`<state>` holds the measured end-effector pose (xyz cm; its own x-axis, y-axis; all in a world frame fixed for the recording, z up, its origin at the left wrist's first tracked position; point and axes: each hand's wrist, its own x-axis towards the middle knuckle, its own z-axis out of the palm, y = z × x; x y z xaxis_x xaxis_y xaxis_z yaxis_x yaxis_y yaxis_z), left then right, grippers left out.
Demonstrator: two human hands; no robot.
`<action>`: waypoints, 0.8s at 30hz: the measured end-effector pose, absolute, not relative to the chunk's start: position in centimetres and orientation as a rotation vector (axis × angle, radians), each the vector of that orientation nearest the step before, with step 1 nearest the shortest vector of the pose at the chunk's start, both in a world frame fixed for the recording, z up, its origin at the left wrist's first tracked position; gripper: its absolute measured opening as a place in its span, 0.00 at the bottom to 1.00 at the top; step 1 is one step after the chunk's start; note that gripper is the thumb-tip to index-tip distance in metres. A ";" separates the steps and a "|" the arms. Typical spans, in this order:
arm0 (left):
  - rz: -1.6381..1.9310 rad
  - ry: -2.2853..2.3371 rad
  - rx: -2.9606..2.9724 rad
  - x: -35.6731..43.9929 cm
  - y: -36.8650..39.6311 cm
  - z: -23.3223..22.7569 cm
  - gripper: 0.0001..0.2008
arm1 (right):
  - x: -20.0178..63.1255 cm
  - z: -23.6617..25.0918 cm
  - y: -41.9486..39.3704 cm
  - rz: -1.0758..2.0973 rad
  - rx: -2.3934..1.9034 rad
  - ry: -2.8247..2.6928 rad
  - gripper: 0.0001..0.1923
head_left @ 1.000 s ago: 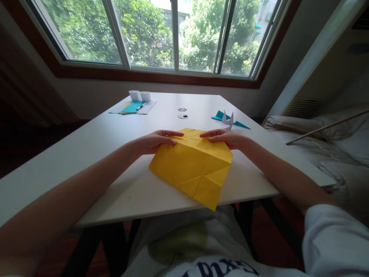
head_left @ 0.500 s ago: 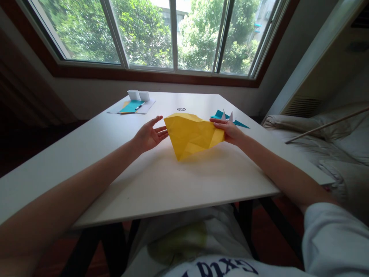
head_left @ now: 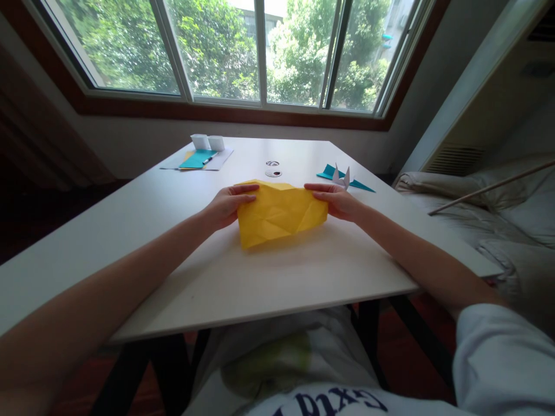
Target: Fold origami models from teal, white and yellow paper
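A creased yellow sheet of paper [head_left: 277, 215] is held up over the middle of the white table [head_left: 243, 277], partly folded, its lower edge close to the tabletop. My left hand [head_left: 226, 205] grips its left edge with fingers over the top corner. My right hand [head_left: 336, 201] pinches its right edge. Both hands are at the same height, facing each other across the sheet.
A teal folded paper with a small white paper crane [head_left: 343, 178] lies at the right. At the back left lie teal and white sheets with a pen [head_left: 200, 159] and two small white boxes [head_left: 208, 142]. A round hole [head_left: 273, 172] marks the table. A bed [head_left: 498, 214] stands on the right.
The yellow sheet lay flat near the table's front edge a second ago. It was lifted and folded upward; my left hand let go briefly and now grips its left edge again.
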<state>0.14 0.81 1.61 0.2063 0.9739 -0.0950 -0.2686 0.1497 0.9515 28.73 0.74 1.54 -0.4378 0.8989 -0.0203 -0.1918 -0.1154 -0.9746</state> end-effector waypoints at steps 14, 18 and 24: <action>1.076 0.890 1.056 -0.2 1.1 1.4 0.19 | 29.2 1.7 1.0 1.568 -0.935 -1.409 0.13; 1.011 0.876 1.085 0.0 0.9 1.5 0.18 | 29.2 1.6 1.1 1.540 -0.959 -1.369 0.11; 1.112 0.892 1.094 0.1 1.0 1.4 0.17 | 29.2 1.8 1.2 1.485 -0.947 -1.321 0.10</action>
